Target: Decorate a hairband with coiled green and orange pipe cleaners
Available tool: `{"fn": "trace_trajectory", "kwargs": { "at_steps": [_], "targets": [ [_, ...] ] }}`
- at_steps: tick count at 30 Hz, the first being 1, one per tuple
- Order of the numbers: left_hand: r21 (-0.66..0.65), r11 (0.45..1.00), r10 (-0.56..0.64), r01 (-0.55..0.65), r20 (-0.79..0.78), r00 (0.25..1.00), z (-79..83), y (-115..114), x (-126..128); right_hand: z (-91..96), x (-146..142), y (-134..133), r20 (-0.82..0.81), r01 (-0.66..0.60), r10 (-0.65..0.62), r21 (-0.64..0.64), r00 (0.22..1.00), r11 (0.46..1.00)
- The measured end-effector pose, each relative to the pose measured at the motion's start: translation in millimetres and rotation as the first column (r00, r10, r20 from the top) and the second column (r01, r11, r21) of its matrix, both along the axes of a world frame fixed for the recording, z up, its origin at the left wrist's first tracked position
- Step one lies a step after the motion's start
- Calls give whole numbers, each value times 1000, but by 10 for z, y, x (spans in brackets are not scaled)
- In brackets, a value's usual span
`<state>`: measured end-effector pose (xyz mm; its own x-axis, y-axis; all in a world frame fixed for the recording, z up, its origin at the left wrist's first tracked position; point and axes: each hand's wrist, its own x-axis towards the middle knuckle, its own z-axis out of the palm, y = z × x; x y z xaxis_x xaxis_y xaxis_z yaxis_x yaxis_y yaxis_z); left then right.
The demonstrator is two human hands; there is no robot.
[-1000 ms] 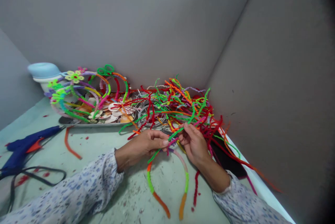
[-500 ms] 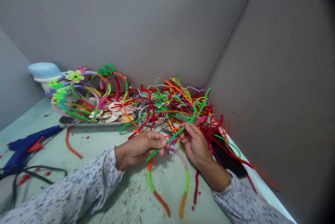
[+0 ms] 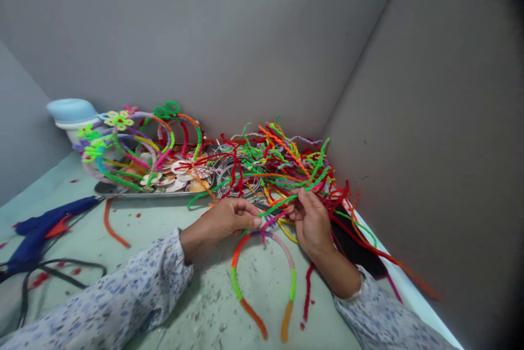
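My left hand [image 3: 229,220] is closed, its fingertips pinching the top of a headband [image 3: 262,279] wrapped in green, orange, pink and purple pipe cleaner, which lies flat on the table. My right hand [image 3: 311,220] is closed on a green pipe cleaner [image 3: 286,199] that runs up and right into a tangled heap of coloured pipe cleaners [image 3: 286,164] in the corner. The two hands are a short gap apart, above the headband's arch.
A metal tray [image 3: 135,190] at the back left holds finished wrapped headbands [image 3: 131,142] and flat flower cut-outs. A blue glue gun [image 3: 45,227] with its black cord lies at the left. An orange strip [image 3: 112,225] lies near the tray. Grey walls close the corner.
My right hand has drawn the green pipe cleaner up and to the right, clear of my left hand. The left hand stays on the headband's top.
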<state>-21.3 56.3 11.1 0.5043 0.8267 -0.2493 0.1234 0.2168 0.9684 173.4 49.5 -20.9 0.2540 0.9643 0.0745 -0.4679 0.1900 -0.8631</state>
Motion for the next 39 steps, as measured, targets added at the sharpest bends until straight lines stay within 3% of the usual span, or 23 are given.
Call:
{"fn": "trace_trajectory", "kwargs": {
  "at_steps": [6,12,18,23,30,39],
  "targets": [
    [80,996,-27,39,-144,989,-9,31,-8,-14,3,4,12,17,-16,-14,1000,1000],
    [-109,988,-108,112,42,993,42,-30,-12,-20,17,11,-7,9,-9,-15,1000,1000],
    [-286,922,-201,261,223,954,20,-39,-65,-4,-23,-35,-75,-28,27,-19,997,999],
    [-270,914,-243,303,235,941,43,-46,-76,7,-33,-52,-113,-72,69,-22,991,997],
    [-273,922,-236,276,168,957,-25,11,-115,-15,-8,-22,-109,-3,1,-15,994,1000],
    [-297,842,-408,451,197,892,19,-19,-158,17,-38,-49,-142,-55,50,-31,989,998]
  ]
}}
